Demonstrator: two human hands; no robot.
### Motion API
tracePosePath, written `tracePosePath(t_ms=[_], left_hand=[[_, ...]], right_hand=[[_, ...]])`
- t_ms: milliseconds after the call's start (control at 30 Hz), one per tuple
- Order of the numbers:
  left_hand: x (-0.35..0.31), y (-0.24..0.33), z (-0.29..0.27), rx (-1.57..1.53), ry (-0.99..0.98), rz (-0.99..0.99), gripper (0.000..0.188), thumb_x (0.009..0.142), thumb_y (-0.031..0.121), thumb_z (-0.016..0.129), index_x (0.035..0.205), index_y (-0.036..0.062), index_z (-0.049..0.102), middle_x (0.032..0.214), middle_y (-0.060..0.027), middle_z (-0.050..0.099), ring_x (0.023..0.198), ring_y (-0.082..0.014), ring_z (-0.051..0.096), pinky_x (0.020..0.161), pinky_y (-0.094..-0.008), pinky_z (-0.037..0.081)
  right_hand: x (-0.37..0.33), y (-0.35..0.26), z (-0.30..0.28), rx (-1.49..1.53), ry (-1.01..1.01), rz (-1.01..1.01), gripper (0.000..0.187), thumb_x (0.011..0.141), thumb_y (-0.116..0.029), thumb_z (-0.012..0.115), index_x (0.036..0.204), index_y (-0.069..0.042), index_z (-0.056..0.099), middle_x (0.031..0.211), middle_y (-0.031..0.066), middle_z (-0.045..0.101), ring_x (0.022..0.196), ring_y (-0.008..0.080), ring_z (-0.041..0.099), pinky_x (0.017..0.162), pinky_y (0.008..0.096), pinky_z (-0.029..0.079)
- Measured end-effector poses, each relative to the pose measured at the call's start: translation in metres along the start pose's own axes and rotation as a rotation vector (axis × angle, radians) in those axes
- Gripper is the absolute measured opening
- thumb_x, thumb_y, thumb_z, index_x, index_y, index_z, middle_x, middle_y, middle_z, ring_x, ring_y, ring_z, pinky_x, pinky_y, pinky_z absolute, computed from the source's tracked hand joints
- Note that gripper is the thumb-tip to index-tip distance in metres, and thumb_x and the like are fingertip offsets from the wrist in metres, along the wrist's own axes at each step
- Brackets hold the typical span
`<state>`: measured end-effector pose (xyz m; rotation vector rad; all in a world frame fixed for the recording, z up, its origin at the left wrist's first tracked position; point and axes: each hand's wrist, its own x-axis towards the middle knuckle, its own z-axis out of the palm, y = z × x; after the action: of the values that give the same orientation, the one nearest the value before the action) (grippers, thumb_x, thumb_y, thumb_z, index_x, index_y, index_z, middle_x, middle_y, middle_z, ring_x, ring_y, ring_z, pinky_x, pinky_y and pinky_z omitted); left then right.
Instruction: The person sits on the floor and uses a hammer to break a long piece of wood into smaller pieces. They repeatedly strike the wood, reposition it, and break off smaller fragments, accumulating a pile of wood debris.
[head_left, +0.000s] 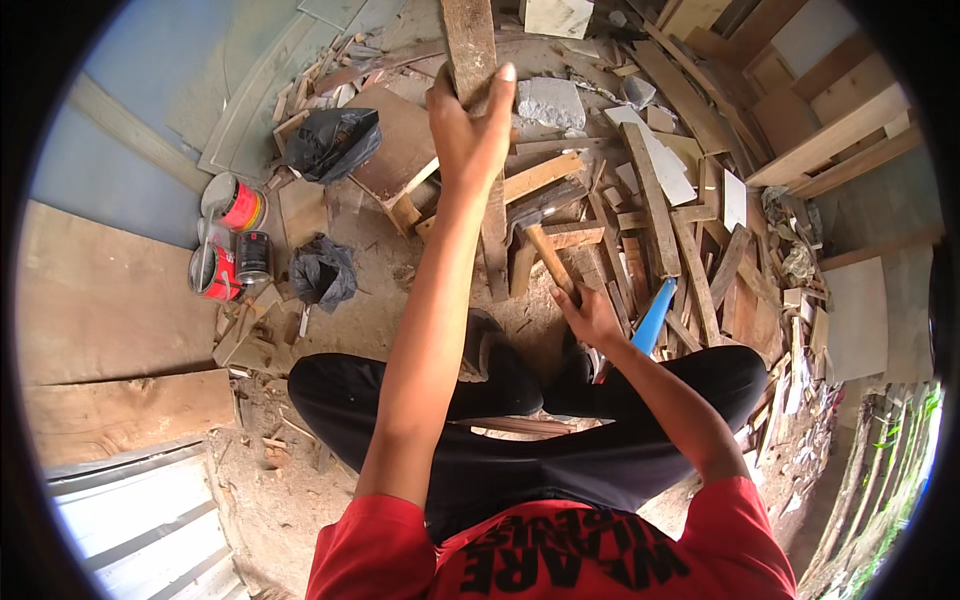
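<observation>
My left hand [470,135] is closed around a long, rough wooden plank [470,45], its thumb along the right edge. The plank runs from the top of the view down past my wrist to a lower end near the ground. In my right hand [592,318] is a hammer, gripped by its wooden handle [550,260]. The hammer's dark head [527,222] points toward the plank, beside a short wood piece [575,234]. A blue tapered tool [655,315] lies beside my right forearm; its far details are hidden.
Scrap wood [650,200] is heaped across the right side. Paint cans [238,205] and a black can [255,257] stand at left near black plastic bags [335,142]. A concrete chunk [552,104] lies beyond my left hand. Boards lean at the upper right.
</observation>
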<state>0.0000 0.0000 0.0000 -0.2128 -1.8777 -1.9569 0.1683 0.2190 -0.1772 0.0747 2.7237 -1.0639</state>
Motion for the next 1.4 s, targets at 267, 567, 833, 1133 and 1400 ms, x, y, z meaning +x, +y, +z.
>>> tracePosePath(t_ms=[267, 567, 833, 1133, 1400], left_hand=[[-0.009, -0.003, -0.013, -0.117, 0.113, 0.123, 0.055, 0.082, 0.032, 0.081, 0.107, -0.0022, 0.046, 0.092, -0.0095, 0.06, 0.077, -0.0124, 0.058, 0.068, -0.0257, 0.048], [-0.014, 0.006, 0.013, -0.173, 0.163, 0.195, 0.04, 0.083, 0.023, 0.08, 0.106, -0.0038, 0.061, 0.096, -0.0069, 0.066, 0.082, -0.0121, 0.06, 0.075, -0.0273, 0.048], [0.003, -0.007, 0.012, -0.111, 0.19, 0.232, 0.038, 0.084, 0.027, 0.079, 0.101, -0.0034, 0.065, 0.09, -0.0069, 0.068, 0.08, -0.0124, 0.061, 0.074, -0.0278, 0.049], [0.007, -0.028, -0.029, -0.12, 0.265, 0.25, 0.045, 0.089, 0.033, 0.073, 0.111, -0.0054, 0.063, 0.1, -0.0113, 0.068, 0.09, -0.0182, 0.062, 0.082, -0.0326, 0.049], [-0.003, -0.016, -0.017, -0.202, 0.249, -0.038, 0.085, 0.095, 0.072, 0.036, 0.125, -0.0054, 0.055, 0.109, -0.0135, 0.063, 0.1, -0.0228, 0.06, 0.088, -0.0367, 0.049]], right_hand=[[-0.031, -0.01, 0.005, 0.209, 0.076, 0.022, 0.057, 0.098, -0.052, 0.053, 0.092, 0.004, 0.055, 0.061, 0.0159, 0.053, 0.057, 0.0217, 0.054, 0.058, 0.0394, 0.045], [-0.051, -0.001, 0.02, 0.303, 0.178, -0.05, 0.043, 0.105, -0.039, 0.043, 0.104, 0.001, 0.058, 0.063, 0.0091, 0.054, 0.057, 0.0212, 0.057, 0.057, 0.0371, 0.045], [-0.036, -0.093, -0.005, 0.492, 0.646, -0.7, 0.039, 0.105, -0.032, 0.039, 0.101, 0.005, 0.051, 0.061, 0.0124, 0.055, 0.049, 0.0249, 0.055, 0.048, 0.0372, 0.041], [-0.058, 0.043, 0.075, 0.2, 0.372, 0.086, 0.038, 0.104, -0.034, 0.043, 0.1, 0.003, 0.052, 0.079, 0.0361, 0.061, 0.081, 0.0551, 0.06, 0.066, 0.059, 0.047], [-0.042, -0.044, 0.033, 0.247, 0.154, -0.095, 0.039, 0.103, -0.037, 0.047, 0.106, 0.002, 0.048, 0.074, 0.0326, 0.06, 0.081, 0.0546, 0.059, 0.065, 0.0579, 0.045]])
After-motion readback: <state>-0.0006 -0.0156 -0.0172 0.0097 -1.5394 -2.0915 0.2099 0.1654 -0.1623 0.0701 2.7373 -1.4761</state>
